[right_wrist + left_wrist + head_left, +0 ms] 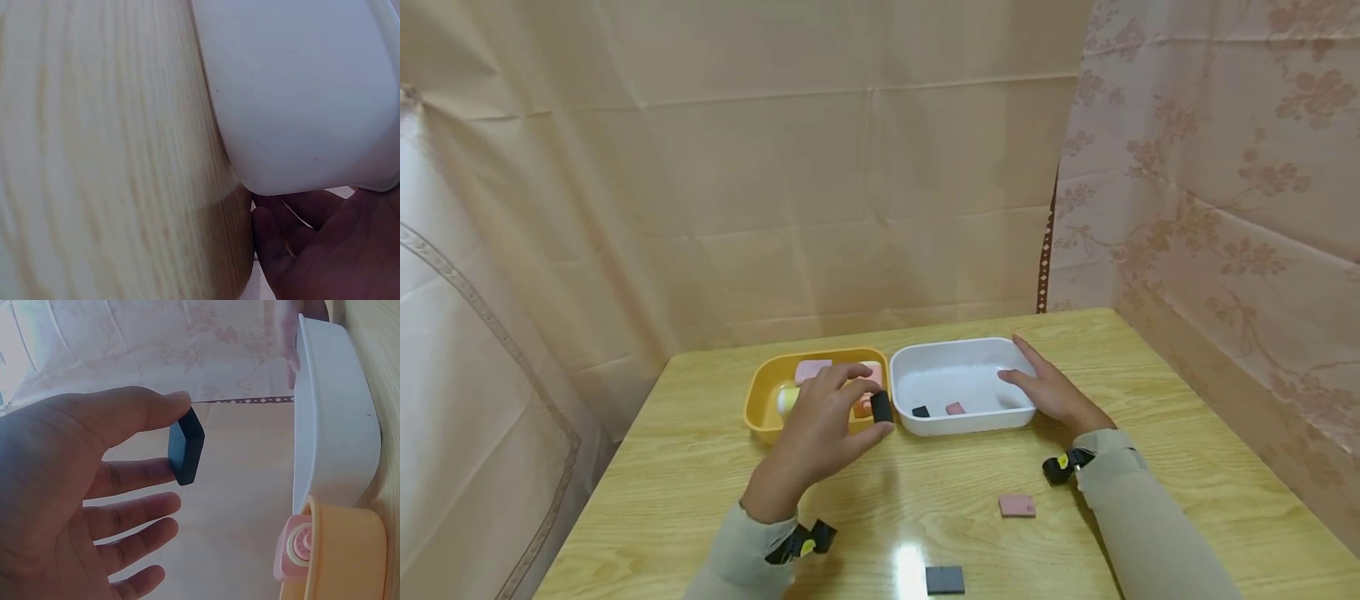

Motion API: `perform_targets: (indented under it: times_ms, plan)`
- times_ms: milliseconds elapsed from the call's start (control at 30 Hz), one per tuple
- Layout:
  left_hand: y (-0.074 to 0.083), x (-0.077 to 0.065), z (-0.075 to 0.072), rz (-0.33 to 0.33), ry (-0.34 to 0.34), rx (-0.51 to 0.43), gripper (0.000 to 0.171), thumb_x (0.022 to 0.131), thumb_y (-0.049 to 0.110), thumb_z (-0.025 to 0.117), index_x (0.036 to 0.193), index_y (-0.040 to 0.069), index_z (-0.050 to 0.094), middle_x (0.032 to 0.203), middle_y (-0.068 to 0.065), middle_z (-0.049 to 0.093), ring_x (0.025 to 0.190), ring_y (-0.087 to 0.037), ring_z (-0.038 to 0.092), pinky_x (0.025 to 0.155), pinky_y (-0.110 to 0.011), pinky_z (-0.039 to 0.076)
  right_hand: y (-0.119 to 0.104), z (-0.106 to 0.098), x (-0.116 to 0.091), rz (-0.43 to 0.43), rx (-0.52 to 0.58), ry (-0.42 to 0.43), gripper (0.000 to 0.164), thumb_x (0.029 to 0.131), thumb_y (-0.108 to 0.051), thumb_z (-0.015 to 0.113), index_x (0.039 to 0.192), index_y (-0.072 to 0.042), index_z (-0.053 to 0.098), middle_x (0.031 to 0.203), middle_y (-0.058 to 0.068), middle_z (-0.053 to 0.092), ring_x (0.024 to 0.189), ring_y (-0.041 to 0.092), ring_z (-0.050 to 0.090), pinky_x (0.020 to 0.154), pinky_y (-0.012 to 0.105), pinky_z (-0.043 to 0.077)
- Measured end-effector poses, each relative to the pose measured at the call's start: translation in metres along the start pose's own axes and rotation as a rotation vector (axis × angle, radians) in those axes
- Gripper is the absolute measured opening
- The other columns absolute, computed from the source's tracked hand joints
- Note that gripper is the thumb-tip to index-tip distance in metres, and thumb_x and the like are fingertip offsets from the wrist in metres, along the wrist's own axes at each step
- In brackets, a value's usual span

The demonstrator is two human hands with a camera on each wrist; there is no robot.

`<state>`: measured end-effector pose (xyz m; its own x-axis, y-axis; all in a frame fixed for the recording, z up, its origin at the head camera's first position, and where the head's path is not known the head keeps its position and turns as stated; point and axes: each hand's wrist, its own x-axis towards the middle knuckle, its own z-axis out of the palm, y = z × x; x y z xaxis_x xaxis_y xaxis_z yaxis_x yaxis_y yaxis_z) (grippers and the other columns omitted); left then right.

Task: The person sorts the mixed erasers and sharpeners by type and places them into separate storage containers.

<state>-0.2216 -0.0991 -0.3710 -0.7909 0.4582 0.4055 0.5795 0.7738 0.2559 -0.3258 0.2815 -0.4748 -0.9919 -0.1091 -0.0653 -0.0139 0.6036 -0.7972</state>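
One black block (882, 407), held in the air near the adjoining rims of both trays; pinched at its edges between thumb and index finger of the left hand (823, 421), remaining fingers spread loose, a hold that seems chosen to leave its broad faces uncovered. One white tray (958, 426), containing a small black piece (921, 412) and a small pink piece (955, 408); its end gripped by the right hand (1051, 388), thumb inside, fingers curled outside, presumably for steadiness. One yellow tray (762, 402), close alongside, holding assorted toys. On the tabletop (700, 475), nearer the person: one flat pink tile (1017, 506), one dark grey tile (945, 580), lying apart.
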Motion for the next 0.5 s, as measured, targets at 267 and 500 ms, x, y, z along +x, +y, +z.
perform_targets:
  times_ms: [267, 500]
  plan:
    - [0.001, 0.0052, -0.0024, 0.01, 0.028, -0.032, 0.047, 0.083, 0.044, 0.086, 0.12, 0.018, 0.075, 0.136, -0.001, 0.063, 0.129, -0.025, 0.056, 0.111, -0.051, 0.043, -0.001, 0.0004, -0.0003, -0.011, -0.001, 0.003, 0.087, 0.104, -0.052, 0.052, 0.167, -0.029, -0.003, 0.175, 0.011, 0.001, 0.159, 0.047, 0.005, 0.12, 0.075, 0.008]
    - [0.0027, 0.01, -0.0056, 0.061, 0.084, -0.058, 0.045, 0.082, 0.042, 0.088, 0.116, 0.016, 0.075, 0.131, -0.002, 0.066, 0.127, -0.025, 0.058, 0.109, -0.05, 0.045, -0.001, 0.0003, -0.0018, -0.001, 0.003, -0.002, 0.086, 0.104, -0.053, 0.052, 0.166, -0.034, -0.005, 0.175, 0.009, 0.001, 0.159, 0.045, 0.005, 0.12, 0.075, 0.007]
